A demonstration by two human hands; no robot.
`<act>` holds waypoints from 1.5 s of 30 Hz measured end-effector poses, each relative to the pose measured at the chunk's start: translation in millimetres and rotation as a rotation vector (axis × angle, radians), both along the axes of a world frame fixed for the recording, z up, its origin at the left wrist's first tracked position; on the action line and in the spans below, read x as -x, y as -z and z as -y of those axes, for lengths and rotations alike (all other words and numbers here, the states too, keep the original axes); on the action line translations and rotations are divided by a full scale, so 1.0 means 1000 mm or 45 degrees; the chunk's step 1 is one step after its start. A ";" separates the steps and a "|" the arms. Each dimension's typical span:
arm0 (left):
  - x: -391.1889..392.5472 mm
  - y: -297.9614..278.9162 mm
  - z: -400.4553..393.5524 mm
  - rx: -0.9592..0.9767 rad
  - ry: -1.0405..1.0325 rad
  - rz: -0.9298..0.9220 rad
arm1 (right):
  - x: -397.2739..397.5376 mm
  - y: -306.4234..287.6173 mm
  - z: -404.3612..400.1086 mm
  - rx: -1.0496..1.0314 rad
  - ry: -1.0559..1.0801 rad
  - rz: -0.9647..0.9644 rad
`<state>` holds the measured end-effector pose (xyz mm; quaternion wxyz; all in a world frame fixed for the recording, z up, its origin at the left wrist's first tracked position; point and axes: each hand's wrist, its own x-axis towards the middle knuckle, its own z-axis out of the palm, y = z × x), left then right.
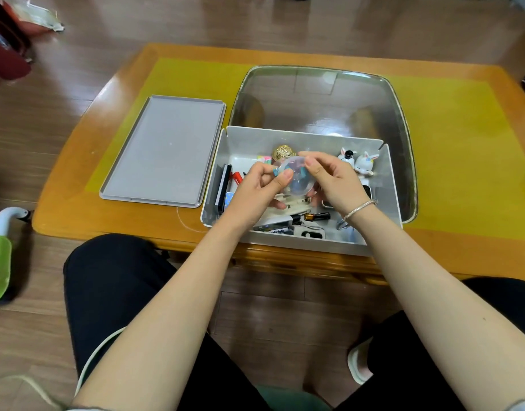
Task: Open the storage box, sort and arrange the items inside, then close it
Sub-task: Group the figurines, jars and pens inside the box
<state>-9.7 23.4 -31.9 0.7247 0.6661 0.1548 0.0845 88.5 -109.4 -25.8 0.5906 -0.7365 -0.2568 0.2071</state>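
The grey storage box (297,137) stands open near the table's front edge, with its flat grey lid (163,149) lying beside it on the left. Over the box both my hands hold a clear plastic ball (297,182) with something coloured inside. My left hand (255,191) pinches its left side and my right hand (332,182) grips its top right. In the box lie a gold ornament (283,151), two white bunny figurines (360,163), a red item (237,177), a battery (317,216), dark flat things at the left wall and white packages in front.
A large metal tray (320,96) lies behind and under the box on the yellow mat (463,161) of the wooden table (77,185). My knees are under the table's front edge. A green and white chair (0,250) stands at the left.
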 end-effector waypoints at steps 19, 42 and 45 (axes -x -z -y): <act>0.002 0.002 -0.002 -0.294 0.068 -0.103 | 0.016 -0.001 -0.004 0.331 -0.282 0.434; 0.005 0.005 0.013 -0.679 0.014 0.146 | 0.006 -0.015 -0.004 0.138 -0.297 -0.103; 0.002 0.008 0.012 -0.689 0.123 0.047 | -0.008 -0.017 0.001 0.164 -0.174 -0.058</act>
